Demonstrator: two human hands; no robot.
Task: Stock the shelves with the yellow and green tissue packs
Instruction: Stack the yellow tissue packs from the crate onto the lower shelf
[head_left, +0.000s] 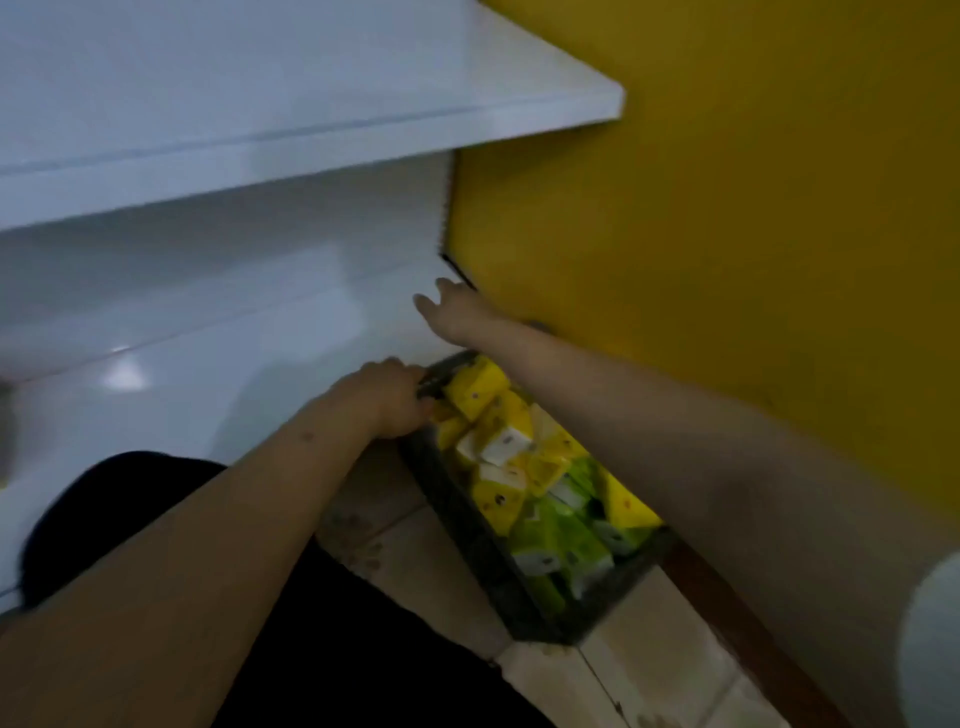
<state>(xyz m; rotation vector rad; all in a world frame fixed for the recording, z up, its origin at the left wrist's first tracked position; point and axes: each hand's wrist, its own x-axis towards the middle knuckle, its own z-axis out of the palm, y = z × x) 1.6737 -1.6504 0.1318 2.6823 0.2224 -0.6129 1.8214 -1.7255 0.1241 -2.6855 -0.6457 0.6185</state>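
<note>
The whole picture is soft with motion blur. The left hand (387, 395) curls over the far corner of the dark basket (467, 540), and its fingertips are hidden past the rim, so the grip itself cannot be made out. The right forearm crosses over the basket and covers the packs and wall beneath it. Printing on the yellow tissue packs (478, 389) just beside the left hand is too smeared to read; the green tissue packs (561, 540), nearer the person, blur into one another and cannot be counted. Beyond the right hand (457, 312), its fingertips blur against the lower shelf (208, 332); contact cannot be told. The upper shelf (260, 93) runs off the top and left edges.
</note>
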